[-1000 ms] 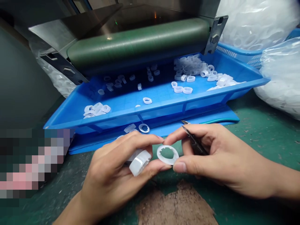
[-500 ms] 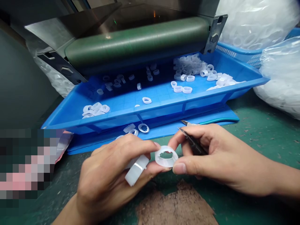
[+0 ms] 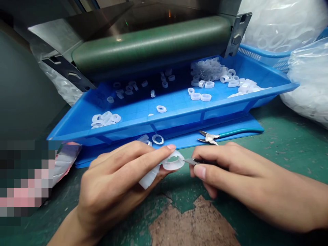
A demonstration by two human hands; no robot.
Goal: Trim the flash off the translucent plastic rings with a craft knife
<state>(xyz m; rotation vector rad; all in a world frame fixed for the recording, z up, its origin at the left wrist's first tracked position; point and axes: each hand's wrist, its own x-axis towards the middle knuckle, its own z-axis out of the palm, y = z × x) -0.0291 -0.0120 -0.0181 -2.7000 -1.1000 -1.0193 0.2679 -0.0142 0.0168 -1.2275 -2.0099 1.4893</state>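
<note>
Broadly, the green table [image 3: 279, 147] carries everything, its worn surface bare around the hands. The blue tray [image 3: 194, 117] sits under the end of the green conveyor roller [image 3: 151, 48], apparently so that pieces coming off it land inside, where white plastic rings lie loose and heaped. Clear bags of similar pieces rest to the right, the lower bag [image 3: 311, 85] just beside the tray. The left hand [image 3: 120, 174] is partly closed, pinching one ring [image 3: 173, 166] by its edge in front of the tray, which leaves the rim facing the other hand exposed. The right hand [image 3: 238, 181] is curled with thumb and index finger pressed together on a small black-handled knife [image 3: 191, 162], close to the blade, likely for fine control; its tip meets or nearly meets the ring's right edge. Side cutters [image 3: 238, 132] lie within reach beyond that hand. A second ring [image 3: 150, 179] is tucked in the left palm, seemingly to spare a reach.
</note>
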